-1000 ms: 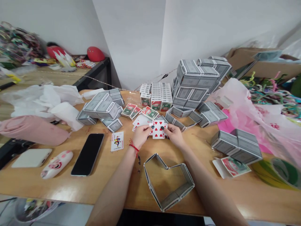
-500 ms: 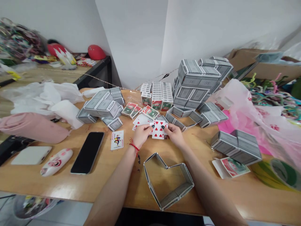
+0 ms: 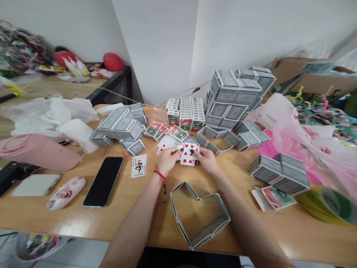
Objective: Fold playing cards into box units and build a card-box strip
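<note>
Both hands meet over the middle of the wooden table (image 3: 131, 208). My left hand (image 3: 167, 160) and my right hand (image 3: 206, 160) pinch a small stack of playing cards (image 3: 187, 156) between them, a red hearts card facing up. My left wrist wears a red string. Just in front of my arms stands a heart-shaped frame of folded cards (image 3: 199, 216). A joker card (image 3: 138, 166) lies face up to the left. More loose cards (image 3: 167, 142) lie behind my hands.
Grey card-block stacks (image 3: 234, 93) and card boxes (image 3: 185, 111) stand at the back, further grey blocks (image 3: 119, 128) left and right (image 3: 281, 173). A black phone (image 3: 103, 181), a white power bank (image 3: 35, 185) and a pink-white case (image 3: 66, 188) lie left. Pink plastic bags (image 3: 301, 141) sit right.
The view has shifted slightly. My hands and the cards stay in almost the same place.
</note>
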Demonstrator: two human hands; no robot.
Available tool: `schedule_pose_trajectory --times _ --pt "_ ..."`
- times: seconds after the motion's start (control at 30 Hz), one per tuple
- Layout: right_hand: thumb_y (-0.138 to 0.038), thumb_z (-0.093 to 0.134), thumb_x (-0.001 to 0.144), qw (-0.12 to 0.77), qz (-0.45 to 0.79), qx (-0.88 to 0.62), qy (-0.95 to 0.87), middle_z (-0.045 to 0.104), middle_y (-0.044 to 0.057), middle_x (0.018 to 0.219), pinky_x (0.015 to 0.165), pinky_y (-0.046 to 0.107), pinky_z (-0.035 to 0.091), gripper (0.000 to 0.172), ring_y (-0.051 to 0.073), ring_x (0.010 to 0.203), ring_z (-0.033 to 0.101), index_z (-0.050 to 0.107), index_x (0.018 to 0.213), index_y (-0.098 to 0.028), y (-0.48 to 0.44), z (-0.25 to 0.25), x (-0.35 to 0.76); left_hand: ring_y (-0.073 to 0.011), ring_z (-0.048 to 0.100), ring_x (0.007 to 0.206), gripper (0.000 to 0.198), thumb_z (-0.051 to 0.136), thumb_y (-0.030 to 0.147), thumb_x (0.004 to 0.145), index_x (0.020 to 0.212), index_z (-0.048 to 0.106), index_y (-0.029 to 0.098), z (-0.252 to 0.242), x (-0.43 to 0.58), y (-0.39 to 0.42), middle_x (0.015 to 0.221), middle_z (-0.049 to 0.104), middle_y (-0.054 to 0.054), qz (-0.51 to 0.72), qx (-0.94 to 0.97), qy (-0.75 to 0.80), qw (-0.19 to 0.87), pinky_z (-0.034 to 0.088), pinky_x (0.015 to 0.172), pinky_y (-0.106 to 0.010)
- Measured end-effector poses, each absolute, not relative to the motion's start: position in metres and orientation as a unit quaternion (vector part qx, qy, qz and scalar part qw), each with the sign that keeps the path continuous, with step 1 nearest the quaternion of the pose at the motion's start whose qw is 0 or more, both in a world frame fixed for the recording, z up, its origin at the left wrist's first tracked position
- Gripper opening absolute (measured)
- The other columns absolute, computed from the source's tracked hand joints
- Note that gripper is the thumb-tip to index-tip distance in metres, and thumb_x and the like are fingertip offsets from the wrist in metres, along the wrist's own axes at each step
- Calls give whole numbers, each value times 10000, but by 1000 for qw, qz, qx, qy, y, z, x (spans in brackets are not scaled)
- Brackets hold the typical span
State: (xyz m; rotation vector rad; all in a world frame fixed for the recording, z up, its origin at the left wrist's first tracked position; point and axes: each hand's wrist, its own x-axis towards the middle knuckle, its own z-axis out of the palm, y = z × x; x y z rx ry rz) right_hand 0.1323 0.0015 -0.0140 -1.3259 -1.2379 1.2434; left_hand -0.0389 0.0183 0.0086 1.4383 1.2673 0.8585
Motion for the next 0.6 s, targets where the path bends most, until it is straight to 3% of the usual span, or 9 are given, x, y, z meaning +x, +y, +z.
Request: schedule_pose_trajectory --times 0.4,0.6 --pt "-620 540 680 446 471 -559 -517 474 -16 468 369 216 325 466 91 405 414 461 558 -178 1 -9 132 -75 309 487 287 495 387 719 571 533 144 7 -38 19 474 379 48 360 603 520 486 225 482 -217" --pt "-622 550 667 449 474 -555 -515 470 -19 478 377 217 326 463 92 419 410 468 567 -178 2 -12 132 -76 313 485 304 496 378 707 506 459 152 8 -38 19 457 361 49 346 605 532 480 215 481 -221"
